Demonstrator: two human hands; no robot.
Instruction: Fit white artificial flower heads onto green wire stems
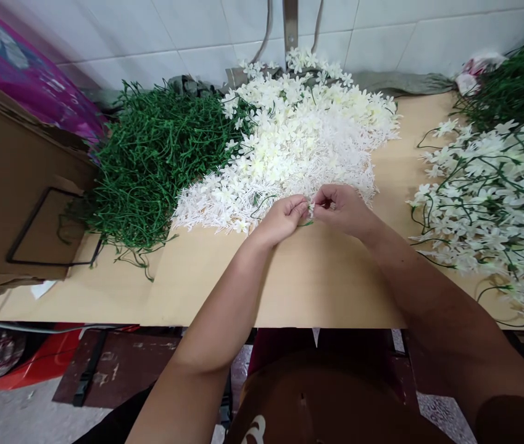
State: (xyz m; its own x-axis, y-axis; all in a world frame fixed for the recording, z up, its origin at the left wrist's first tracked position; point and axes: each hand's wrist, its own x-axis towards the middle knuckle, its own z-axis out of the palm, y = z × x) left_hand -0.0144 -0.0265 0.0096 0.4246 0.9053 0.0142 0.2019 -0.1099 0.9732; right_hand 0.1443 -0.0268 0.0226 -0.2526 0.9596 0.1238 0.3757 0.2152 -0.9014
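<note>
My left hand (284,219) is closed in a pinch around a thin green plastic stem (307,223), whose tip shows below the fingers. Close against it, my right hand (342,208) pinches a small white artificial flower (310,210), mostly hidden by the fingertips. The two hands almost touch at the front edge of a heap of loose white flowers (284,157), many with pale thin shanks. To the left of that heap lies a thick pile of green stems (169,148).
White flowers on green stems (502,203) are piled at the right, with more green stems (516,83) behind them. A cardboard box (16,179) and a black wire frame (34,225) stand at the left. The tabletop (326,290) ends near my body; a tiled wall (382,37) closes the back.
</note>
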